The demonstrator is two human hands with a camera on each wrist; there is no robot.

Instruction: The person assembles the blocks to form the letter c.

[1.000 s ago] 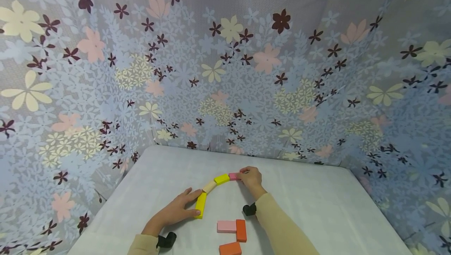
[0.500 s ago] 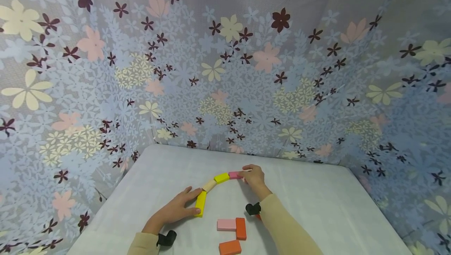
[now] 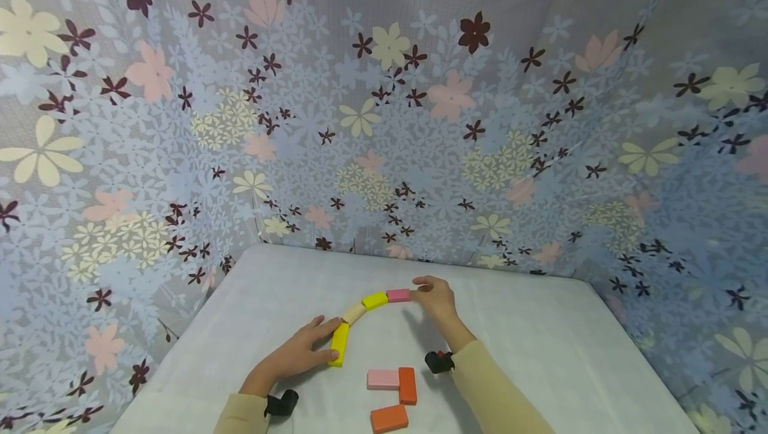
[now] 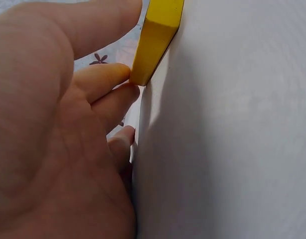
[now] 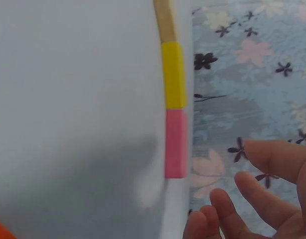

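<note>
Lying free, right-wrist view: pink block (image 5: 176, 144)

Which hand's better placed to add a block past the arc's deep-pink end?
Right, likely: the right hand is empty, beside the deep-pink block at that end. The left hand touches the larger-looking yellow block at the other end.

There are two bright yellow oblong blocks (image 3: 341, 342) and a dark pink oblong block (image 3: 399, 295). The grey cloth curtain (image 3: 384, 147) has blue, cream and pink flowers.
</note>
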